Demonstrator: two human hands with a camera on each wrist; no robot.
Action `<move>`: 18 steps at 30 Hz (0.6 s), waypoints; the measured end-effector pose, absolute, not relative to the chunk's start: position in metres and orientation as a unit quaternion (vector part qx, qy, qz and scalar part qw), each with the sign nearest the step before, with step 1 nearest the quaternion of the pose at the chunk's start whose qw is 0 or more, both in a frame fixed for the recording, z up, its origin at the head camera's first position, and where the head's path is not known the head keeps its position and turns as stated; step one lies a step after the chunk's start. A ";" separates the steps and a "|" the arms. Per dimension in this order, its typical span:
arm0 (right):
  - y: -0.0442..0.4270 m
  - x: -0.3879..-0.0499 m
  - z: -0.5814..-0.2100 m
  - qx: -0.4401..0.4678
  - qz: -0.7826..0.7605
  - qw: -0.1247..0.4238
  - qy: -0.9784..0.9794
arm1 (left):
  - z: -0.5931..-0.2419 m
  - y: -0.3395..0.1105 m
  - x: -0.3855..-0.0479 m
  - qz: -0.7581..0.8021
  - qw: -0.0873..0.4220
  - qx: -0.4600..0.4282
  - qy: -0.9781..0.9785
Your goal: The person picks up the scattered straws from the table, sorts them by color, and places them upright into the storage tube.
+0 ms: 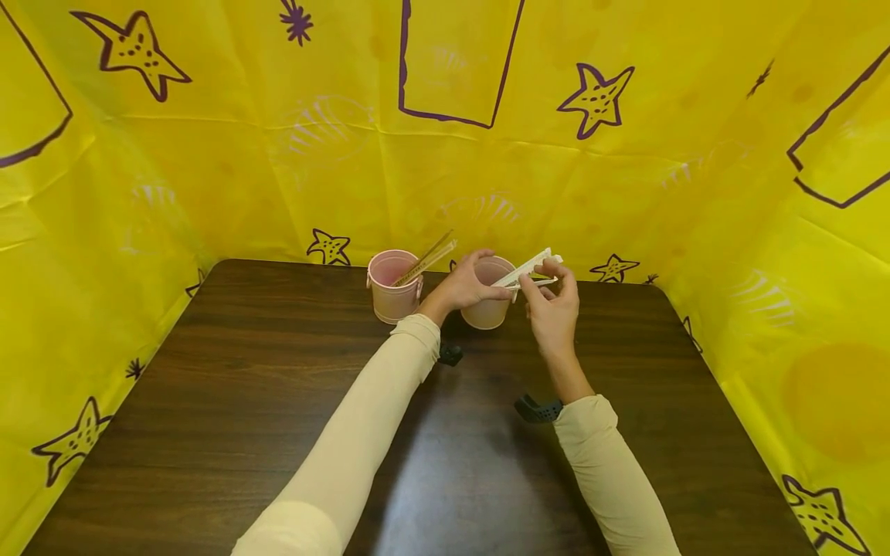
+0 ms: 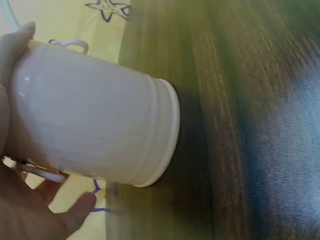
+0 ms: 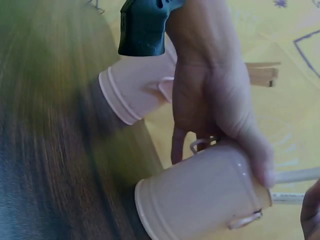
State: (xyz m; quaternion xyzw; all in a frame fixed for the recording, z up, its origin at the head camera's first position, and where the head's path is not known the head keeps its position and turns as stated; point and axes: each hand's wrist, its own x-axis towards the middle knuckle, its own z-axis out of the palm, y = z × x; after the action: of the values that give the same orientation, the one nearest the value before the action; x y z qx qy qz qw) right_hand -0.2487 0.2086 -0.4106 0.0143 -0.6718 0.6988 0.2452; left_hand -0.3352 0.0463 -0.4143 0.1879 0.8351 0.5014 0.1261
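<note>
A pink bucket (image 1: 487, 315) with small side handles stands on the table at the back. My left hand (image 1: 462, 289) grips its rim, thumb along the near side and other fingers round the far side. In the left wrist view the bucket's side (image 2: 95, 112) fills the middle, partly ringed by the left hand (image 2: 30, 210). White wrapped straws (image 1: 524, 269) lean out of this bucket to the right. My right hand (image 1: 554, 313) pinches at their outer ends with thumb and fingers. Only a bit of the right hand (image 3: 311, 215) shows in the right wrist view.
Left of the gripped bucket stands a second pink bucket (image 1: 393, 306), holding slim brown and cream sticks (image 1: 426, 265). The dark wooden table (image 1: 278, 401) is enclosed by yellow cloth walls (image 1: 243, 170) with drawn starfish.
</note>
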 end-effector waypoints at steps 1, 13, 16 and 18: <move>0.210 -0.245 -0.411 0.008 0.698 0.247 -0.672 | -0.413 0.047 -0.335 0.494 0.124 0.189 0.840; 0.226 -0.207 -0.424 -0.014 0.639 0.193 -0.744 | -0.403 0.050 -0.329 0.415 0.116 0.194 0.881; 0.227 -0.200 -0.428 0.001 0.613 0.163 -0.773 | -0.402 0.050 -0.323 0.349 0.076 0.200 0.912; 0.227 -0.194 -0.431 0.013 0.586 0.139 -0.798 | -0.402 0.051 -0.317 0.302 0.034 0.204 0.931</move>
State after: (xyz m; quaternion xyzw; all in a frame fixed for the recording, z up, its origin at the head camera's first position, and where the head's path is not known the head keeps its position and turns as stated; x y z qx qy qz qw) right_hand -0.1945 0.2267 -0.4312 0.0128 -0.7985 0.5857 0.1386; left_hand -0.3171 0.0505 -0.4015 0.2044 0.9306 0.3018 0.0342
